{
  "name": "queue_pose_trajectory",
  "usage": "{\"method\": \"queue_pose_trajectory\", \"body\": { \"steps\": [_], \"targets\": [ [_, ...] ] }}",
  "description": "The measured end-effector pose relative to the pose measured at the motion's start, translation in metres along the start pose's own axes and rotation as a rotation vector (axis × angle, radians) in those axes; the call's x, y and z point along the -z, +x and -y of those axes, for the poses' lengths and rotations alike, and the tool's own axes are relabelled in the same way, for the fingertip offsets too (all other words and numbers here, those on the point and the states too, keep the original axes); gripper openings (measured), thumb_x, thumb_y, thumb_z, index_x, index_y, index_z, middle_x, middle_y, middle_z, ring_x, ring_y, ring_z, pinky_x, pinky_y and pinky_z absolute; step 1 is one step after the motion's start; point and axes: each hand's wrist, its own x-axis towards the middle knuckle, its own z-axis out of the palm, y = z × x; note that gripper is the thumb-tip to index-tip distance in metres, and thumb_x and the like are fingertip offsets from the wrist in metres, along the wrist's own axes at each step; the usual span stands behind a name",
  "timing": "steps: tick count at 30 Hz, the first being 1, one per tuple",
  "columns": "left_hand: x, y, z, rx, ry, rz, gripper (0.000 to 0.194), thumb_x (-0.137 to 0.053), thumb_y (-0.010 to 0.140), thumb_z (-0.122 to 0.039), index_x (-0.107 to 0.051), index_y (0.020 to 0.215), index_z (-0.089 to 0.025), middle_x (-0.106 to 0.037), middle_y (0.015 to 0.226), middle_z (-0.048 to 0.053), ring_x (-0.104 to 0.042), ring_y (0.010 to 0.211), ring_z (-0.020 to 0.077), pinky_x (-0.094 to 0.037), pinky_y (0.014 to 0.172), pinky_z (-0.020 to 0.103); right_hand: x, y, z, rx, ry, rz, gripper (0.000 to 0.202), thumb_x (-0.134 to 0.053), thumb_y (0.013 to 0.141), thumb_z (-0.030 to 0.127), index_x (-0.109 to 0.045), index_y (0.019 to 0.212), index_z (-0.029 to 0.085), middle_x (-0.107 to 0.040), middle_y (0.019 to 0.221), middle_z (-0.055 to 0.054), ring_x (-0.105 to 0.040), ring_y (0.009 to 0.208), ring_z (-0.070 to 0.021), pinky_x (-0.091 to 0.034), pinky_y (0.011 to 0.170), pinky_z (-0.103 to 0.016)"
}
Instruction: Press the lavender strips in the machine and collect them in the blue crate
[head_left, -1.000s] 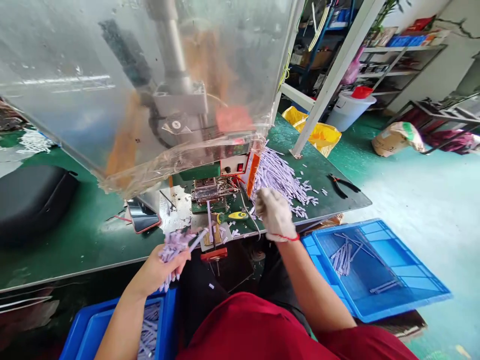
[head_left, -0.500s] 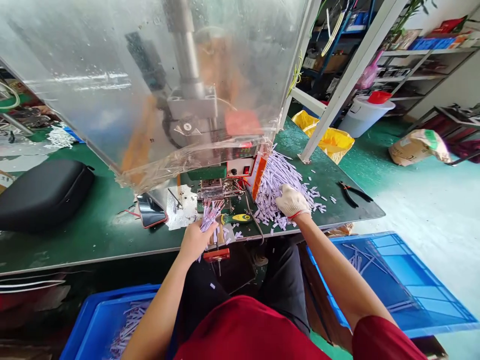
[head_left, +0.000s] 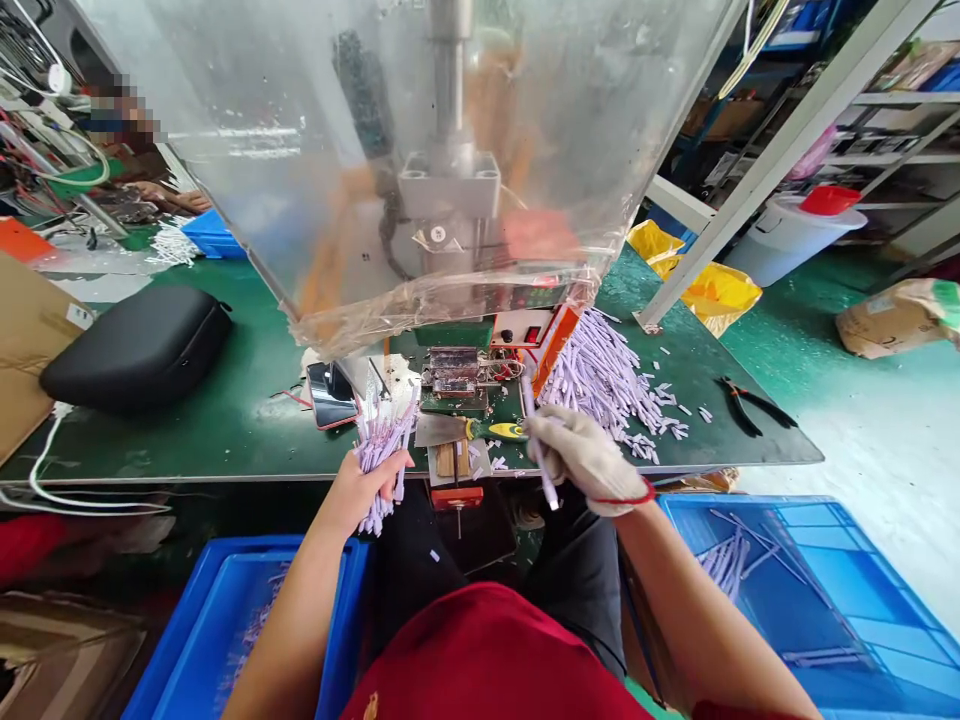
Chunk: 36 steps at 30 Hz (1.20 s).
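While closed in a fist around a bundle of lilac tubes [head_left: 381, 448], left hand [head_left: 360, 490] hovered just off the near edge of the green table [head_left: 210, 430], tube ends fanning up toward the press fixture [head_left: 454, 372]. Gloved right hand [head_left: 589, 460] pinched shut on a single tube [head_left: 538, 450], held nearly upright over the same near edge, beside a yellow-handled tool [head_left: 495, 431]. Loose heap of tubes [head_left: 604, 375] spread toward the table's right end, pliers [head_left: 750, 403] near the right corner. Black case [head_left: 139, 345] well apart on the left. Blue crates [head_left: 810, 590] below both sides; narrow open room between hands, under the clear plastic guard [head_left: 420, 150]
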Motion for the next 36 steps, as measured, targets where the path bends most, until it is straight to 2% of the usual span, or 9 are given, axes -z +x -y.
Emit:
{"method": "queue_pose_trajectory", "body": {
  "steps": [2,4,8,14,20,26,31,34,36],
  "targets": [
    [0.000,-0.006,0.001,0.003,-0.045,-0.020,0.037,-0.068,0.085,-0.042,-0.064,0.057,-0.019,-0.052,0.044,-0.002,-0.057,0.058,0.0158,-0.049,0.076,0.030,-0.036,0.006,-0.001,-0.018,0.062,0.105,0.035,-0.060,0.087,0.053,-0.054,0.079,0.020,-0.061,0.055,0.002,-0.048,0.036,-0.0095,-0.039,0.034,-0.020],
    [-0.001,-0.010,0.003,0.006,-0.059,-0.044,0.035,-0.068,0.085,-0.042,-0.065,0.059,-0.019,-0.054,0.045,-0.001,-0.060,0.063,0.0175,-0.050,0.078,0.031,-0.063,0.019,-0.005,-0.041,0.073,0.115,0.033,-0.059,0.086,0.051,-0.051,0.076,0.021,-0.056,0.048,0.004,-0.046,0.033,-0.0097,-0.037,0.031,-0.019],
    [0.003,-0.015,0.009,0.008,-0.047,-0.078,0.036,-0.069,0.083,-0.041,-0.065,0.055,-0.019,-0.056,0.046,0.001,-0.065,0.076,0.0218,-0.049,0.086,0.033,-0.090,0.045,-0.014,-0.082,0.148,0.064,0.028,-0.061,0.083,0.046,-0.050,0.074,0.021,-0.053,0.046,0.006,-0.046,0.032,-0.0096,-0.036,0.029,-0.018],
    [0.008,-0.021,0.017,-0.001,-0.057,-0.100,0.037,-0.069,0.084,-0.040,-0.064,0.054,-0.019,-0.055,0.045,0.002,-0.067,0.080,0.0228,-0.050,0.086,0.034,-0.095,0.063,-0.023,-0.125,0.289,0.062,0.027,-0.063,0.079,0.044,-0.051,0.071,0.021,-0.052,0.046,0.006,-0.044,0.029,-0.0091,-0.034,0.027,-0.019],
    [0.007,-0.021,0.019,0.103,-0.091,-0.096,0.032,-0.072,0.081,-0.046,-0.072,0.079,-0.015,-0.056,0.052,-0.003,-0.050,0.044,0.0110,-0.042,0.049,0.024,-0.096,0.068,-0.027,-0.144,0.303,0.065,0.029,-0.065,0.078,0.045,-0.051,0.072,0.021,-0.054,0.045,0.005,-0.045,0.030,-0.0107,-0.034,0.027,-0.020],
    [0.004,-0.021,0.005,0.048,-0.087,-0.041,0.031,-0.070,0.082,-0.044,-0.069,0.071,-0.015,-0.068,0.067,0.003,-0.052,0.047,0.0092,-0.043,0.050,0.023,-0.098,0.074,-0.033,-0.149,0.252,0.056,0.030,-0.063,0.081,0.048,-0.051,0.073,0.021,-0.057,0.050,0.003,-0.046,0.031,-0.0108,-0.034,0.028,-0.021],
    [0.002,-0.017,-0.003,0.061,-0.025,0.050,0.029,-0.074,0.079,-0.043,-0.072,0.073,-0.015,-0.067,0.062,0.003,-0.053,0.049,0.0114,-0.044,0.051,0.024,-0.089,0.054,-0.010,0.038,0.083,-0.094,0.032,-0.069,0.081,0.049,-0.056,0.076,0.019,-0.062,0.061,0.001,-0.052,0.044,-0.0096,-0.041,0.040,-0.020],
    [-0.001,-0.013,-0.006,0.065,0.039,0.070,0.029,-0.077,0.076,-0.044,-0.071,0.071,-0.016,-0.067,0.060,0.002,-0.053,0.050,0.0123,-0.045,0.051,0.024,-0.087,0.037,0.004,0.192,0.115,0.035,0.031,-0.072,0.080,0.047,-0.064,0.090,0.018,-0.068,0.081,-0.002,-0.059,0.060,-0.0108,-0.048,0.052,-0.020],
    [-0.003,-0.010,-0.009,0.041,0.097,0.101,0.028,-0.076,0.077,-0.043,-0.071,0.067,-0.017,-0.066,0.059,0.002,-0.053,0.051,0.0127,-0.045,0.052,0.024,-0.091,0.028,0.009,0.198,0.177,0.131,0.031,-0.070,0.081,0.047,-0.063,0.089,0.019,-0.068,0.079,-0.002,-0.058,0.057,-0.0109,-0.048,0.051,-0.021]
  ]
}}
